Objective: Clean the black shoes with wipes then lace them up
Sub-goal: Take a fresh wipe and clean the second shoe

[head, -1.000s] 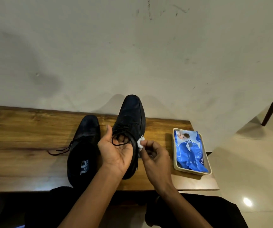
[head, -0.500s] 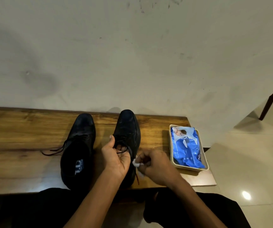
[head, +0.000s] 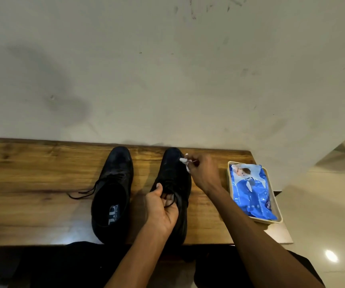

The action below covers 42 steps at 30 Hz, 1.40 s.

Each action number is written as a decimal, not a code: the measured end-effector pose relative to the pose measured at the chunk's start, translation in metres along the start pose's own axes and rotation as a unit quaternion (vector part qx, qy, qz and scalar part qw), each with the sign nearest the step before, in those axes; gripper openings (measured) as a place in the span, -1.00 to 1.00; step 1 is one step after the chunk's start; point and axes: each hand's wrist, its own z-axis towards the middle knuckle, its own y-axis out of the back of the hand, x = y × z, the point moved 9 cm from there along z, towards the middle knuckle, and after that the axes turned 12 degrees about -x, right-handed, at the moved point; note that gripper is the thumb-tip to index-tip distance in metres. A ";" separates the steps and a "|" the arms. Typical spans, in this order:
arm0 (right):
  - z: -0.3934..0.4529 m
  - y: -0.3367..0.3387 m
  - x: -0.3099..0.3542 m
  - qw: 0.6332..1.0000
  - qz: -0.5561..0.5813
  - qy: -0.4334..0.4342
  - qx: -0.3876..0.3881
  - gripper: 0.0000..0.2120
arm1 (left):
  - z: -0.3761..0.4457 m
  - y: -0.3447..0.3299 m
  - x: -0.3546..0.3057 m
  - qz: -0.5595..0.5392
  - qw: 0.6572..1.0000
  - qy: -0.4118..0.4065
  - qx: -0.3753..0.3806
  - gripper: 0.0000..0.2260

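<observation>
Shoes stood side by side on the bench (head: 32, 183); my left hand (head: 161, 208) gripped the right shoe (head: 173, 175) at its laces to steady it while my right hand (head: 203, 173) pinched the wipe (head: 185, 163) against its toe.

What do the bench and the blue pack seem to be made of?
Bench: looks like wood with a smooth brown finish, since grain streaks show. Blue pack: probably thin plastic film, glossy, because it wrinkles and reflects light.
</observation>
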 end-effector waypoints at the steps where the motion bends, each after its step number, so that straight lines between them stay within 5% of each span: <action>1: -0.005 -0.007 0.002 1.000 -0.018 0.016 0.014 -0.75 | 0.000 0.000 0.000 -0.002 1.000 0.002 -0.002 -0.80; 15: -0.092 0.009 0.013 0.998 0.000 0.053 0.027 -0.72 | 0.007 0.005 -0.016 0.003 1.000 -0.005 0.019 -0.74; 33: 0.002 -0.045 0.050 0.982 -0.079 0.171 0.001 -0.72 | 0.035 0.029 -0.035 0.093 0.995 0.011 0.016 -0.71; 42: -0.054 -0.012 0.069 0.964 -0.131 0.227 0.038 -0.67 | 0.035 0.029 -0.038 0.109 0.994 -0.005 0.010 -0.70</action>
